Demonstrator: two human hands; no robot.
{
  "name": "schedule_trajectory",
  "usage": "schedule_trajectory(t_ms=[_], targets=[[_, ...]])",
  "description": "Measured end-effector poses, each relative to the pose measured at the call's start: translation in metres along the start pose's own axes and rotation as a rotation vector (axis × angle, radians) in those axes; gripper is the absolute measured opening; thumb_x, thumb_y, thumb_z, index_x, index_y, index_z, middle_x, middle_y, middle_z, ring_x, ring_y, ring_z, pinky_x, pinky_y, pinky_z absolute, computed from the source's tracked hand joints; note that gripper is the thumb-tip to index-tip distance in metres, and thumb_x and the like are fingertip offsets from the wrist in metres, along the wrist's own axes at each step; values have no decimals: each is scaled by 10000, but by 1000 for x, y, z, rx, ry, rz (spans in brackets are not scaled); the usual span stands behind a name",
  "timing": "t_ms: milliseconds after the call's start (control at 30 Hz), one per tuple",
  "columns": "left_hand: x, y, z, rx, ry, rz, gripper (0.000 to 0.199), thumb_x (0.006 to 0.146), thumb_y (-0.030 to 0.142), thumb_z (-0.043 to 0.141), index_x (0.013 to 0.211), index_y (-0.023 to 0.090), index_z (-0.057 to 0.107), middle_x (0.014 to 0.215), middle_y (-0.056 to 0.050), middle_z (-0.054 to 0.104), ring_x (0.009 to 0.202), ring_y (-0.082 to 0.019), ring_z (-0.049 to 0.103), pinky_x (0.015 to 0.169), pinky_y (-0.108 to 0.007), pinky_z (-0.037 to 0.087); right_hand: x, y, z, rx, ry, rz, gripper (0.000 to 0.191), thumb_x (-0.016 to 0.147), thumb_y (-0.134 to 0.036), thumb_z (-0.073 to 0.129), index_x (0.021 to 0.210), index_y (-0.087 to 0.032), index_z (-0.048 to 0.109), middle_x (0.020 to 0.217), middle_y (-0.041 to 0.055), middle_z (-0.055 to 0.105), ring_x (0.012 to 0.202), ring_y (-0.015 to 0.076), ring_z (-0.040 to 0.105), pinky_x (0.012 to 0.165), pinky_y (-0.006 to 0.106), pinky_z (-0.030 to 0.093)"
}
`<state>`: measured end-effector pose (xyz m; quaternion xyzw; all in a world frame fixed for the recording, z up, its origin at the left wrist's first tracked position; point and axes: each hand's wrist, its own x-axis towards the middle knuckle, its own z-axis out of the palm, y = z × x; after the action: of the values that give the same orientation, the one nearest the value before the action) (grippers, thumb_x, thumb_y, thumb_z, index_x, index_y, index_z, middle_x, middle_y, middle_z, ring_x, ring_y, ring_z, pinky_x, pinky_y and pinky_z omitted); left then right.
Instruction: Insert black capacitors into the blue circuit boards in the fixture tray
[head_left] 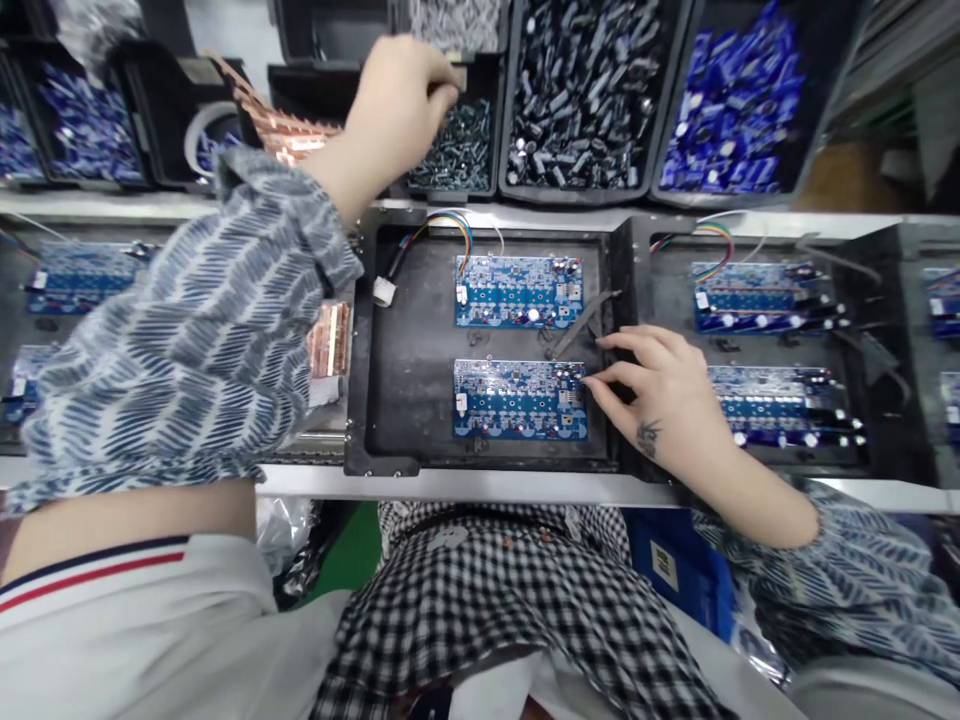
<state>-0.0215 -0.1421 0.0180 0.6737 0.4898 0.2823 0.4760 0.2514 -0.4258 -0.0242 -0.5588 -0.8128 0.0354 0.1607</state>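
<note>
My left hand (401, 105) is raised over the parts bins, its fingers curled inward beside a bin of small dark components (457, 150). What its fingertips hold, if anything, is hidden. At the right edge of the lower blue circuit board (517, 400), my right hand (664, 395) has its thumb and forefinger drawn together near the board's upper right corner. Anything between those fingertips is too small to name. An upper blue circuit board (517, 290) lies behind it in the same black tray (409, 400), with a coloured wire lead (450, 220) at its upper left.
Bins of black capacitors (585, 90) and blue capacitors (735, 110) stand at the back right. A second tray to the right holds boards with capacitors (765, 300). Copper-coloured strips (292, 130) lie under my left forearm. A grey strap (581, 325) crosses the middle tray.
</note>
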Motion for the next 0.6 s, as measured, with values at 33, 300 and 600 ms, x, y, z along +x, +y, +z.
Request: schedule_trajectory(t_ms=[33,300,600], targets=[[-11,5,8,-33,15,32,245,976,87,567,814,236,676,925,36,702,1120,-166,448,1173,-269,266,0,-1,0,6,3,6,239,950,-312,644,732,-239,710,1140,103,750,1202,352,635,962,570,525],[-140,33,103,-524,-457,-374,137,1014,59,565,954,102,680,831,-11,684,734,-55,604,808,-225,494,1,-11,1,-44,-14,58,213,942,-278,612,745,-245,686,1161,107,729,1247,361,608,983,586,508],[-154,13,115,-555,-613,-409,154,994,56,567,908,83,691,781,-4,666,684,-48,576,801,-224,510,0,-25,1,-124,-59,23,217,994,-258,574,821,-230,702,1229,95,743,1282,342,581,987,566,461]])
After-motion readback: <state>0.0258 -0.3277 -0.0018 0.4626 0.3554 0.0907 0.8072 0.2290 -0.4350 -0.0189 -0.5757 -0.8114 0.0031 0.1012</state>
